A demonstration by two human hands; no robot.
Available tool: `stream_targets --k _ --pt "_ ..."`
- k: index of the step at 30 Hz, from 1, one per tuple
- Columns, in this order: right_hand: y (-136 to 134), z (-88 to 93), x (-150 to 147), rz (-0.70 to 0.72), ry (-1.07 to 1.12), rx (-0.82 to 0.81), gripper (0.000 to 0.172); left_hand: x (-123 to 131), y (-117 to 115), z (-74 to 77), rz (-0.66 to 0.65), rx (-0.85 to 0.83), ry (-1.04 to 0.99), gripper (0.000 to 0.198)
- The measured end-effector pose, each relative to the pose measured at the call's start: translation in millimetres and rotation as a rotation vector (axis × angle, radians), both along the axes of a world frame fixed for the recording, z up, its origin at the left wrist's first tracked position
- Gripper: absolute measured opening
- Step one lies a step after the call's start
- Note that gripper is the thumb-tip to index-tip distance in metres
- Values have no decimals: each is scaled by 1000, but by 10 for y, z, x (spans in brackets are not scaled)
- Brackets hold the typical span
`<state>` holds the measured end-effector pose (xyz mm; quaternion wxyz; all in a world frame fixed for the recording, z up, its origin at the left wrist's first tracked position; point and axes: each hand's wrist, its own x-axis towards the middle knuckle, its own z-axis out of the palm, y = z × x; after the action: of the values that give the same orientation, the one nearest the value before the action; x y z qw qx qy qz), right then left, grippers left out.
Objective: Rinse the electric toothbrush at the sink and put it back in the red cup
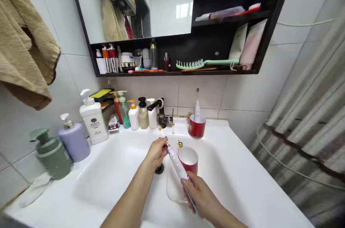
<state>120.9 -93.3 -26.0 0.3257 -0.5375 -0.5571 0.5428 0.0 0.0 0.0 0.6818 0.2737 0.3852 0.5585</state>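
Electric toothbrush [177, 164] slants above the sink [115, 156], its lower handle clamped in the right hand's [198, 192] grip; its upper end reaches the left hand [157, 152], whose grip seems pinched on the neck, though the exact contact is hard to see. A red cup [192, 166] stands just beside the handle.

A single head-worn camera is looking forward and down over the washbasin [107, 170], facing the tiled wall [160, 87] and mirrored cabinet [185, 49], and is catching the left hand [157, 153] and right hand [199, 192] at close range below centre
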Motion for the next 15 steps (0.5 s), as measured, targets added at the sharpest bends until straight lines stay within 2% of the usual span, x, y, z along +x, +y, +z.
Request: stream_targets --k 8,15 --pt "2 42 -14 -34 92 -57 23 95 -71 12 -75 13 57 11" --pt "-15 35 -3 -50 148 -66 23 150 -127 22 -63 36 115 11"
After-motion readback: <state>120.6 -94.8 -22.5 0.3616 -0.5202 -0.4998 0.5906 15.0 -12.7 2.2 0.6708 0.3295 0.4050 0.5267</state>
